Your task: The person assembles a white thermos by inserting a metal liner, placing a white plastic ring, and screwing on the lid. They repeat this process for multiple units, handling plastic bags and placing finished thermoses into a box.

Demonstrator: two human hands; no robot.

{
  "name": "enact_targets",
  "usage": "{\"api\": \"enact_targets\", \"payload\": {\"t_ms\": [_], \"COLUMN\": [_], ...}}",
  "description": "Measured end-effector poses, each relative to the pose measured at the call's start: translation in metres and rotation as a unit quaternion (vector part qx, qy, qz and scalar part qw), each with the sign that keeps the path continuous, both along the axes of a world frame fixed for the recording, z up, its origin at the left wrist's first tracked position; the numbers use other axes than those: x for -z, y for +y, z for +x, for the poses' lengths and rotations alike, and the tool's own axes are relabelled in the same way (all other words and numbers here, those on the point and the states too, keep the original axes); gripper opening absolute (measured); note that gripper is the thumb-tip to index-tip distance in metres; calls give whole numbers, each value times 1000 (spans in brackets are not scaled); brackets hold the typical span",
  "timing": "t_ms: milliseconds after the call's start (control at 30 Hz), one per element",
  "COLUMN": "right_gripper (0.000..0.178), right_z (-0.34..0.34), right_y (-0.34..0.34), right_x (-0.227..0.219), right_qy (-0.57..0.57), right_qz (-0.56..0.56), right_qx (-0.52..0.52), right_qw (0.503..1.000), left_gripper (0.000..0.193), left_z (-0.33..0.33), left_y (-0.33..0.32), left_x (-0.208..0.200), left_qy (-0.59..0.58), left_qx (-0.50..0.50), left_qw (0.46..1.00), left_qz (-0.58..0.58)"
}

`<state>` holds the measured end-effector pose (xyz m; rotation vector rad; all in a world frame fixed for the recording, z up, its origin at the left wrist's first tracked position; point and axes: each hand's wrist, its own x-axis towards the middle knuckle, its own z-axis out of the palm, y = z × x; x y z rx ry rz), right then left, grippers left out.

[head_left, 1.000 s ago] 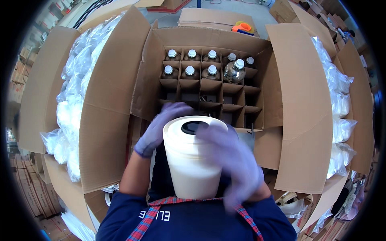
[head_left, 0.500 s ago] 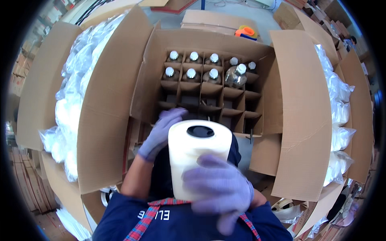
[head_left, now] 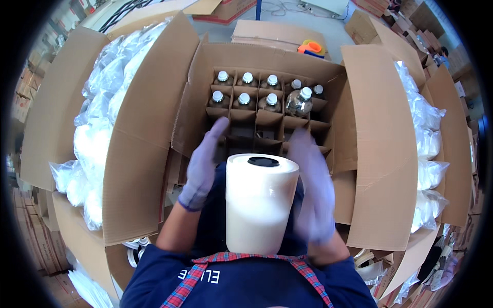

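Observation:
Directly in front of my chest stands a tall, glossy white tapered body (head_left: 257, 205) with a round black part in its top; I cannot tell what kind of thing it is. My left hand (head_left: 203, 167), in a pale lilac glove, is held up on its left with fingers outstretched, apart from it. On its right is my right hand (head_left: 313, 190), gloved alike and blurred by motion, open with fingers pointing forward. Beyond both hands, a divided cardboard box (head_left: 280, 54) holds several clear bottles with silver-white caps (head_left: 244, 98). One bottle (head_left: 299, 101) sits higher than the others.
To the left is a big carton (head_left: 136, 128) with plastic-wrapped white items (head_left: 92, 138). Another carton (head_left: 382, 143) on the right holds similar bagged items (head_left: 430, 143). An orange tape dispenser (head_left: 312, 47) rests on flat cardboard (head_left: 277, 33) behind the divided box.
My right hand has moved forward from the near face of the white body to its right side. The left hand's fingers have swung upright, and the white body stands slightly farther right.

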<state>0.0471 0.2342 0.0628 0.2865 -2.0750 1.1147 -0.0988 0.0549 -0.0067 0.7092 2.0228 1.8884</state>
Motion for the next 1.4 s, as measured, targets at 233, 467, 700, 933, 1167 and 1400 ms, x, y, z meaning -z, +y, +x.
{"api": "enact_targets", "payload": {"t_ms": [233, 467, 700, 933, 1167, 1400], "right_gripper": [38, 22, 32, 21, 32, 51], "right_z": [15, 108, 147, 131, 122, 65], "right_y": [8, -43, -19, -43, -14, 43], "right_x": [-54, -103, -78, -81, -50, -17], "right_qy": [-171, -151, -137, -176, -516, -738], "right_qz": [113, 333, 473, 481, 219, 4], "right_qx": [-264, -311, -256, -253, 51, -23], "right_qw": [943, 877, 832, 821, 827, 675], "left_gripper": [33, 20, 31, 29, 67, 66], "left_z": [45, 98, 102, 80, 131, 167], "left_y": [-1, -39, -61, -25, -81, -66], "left_x": [-5, 5, -2, -11, -13, -25], "left_qy": [-253, 291, 66, -86, 95, 315], "left_qx": [201, 226, 298, 449, 244, 199], "left_qw": [941, 929, 949, 868, 965, 906], "left_qz": [97, -39, -83, -193, -22, -199]}}
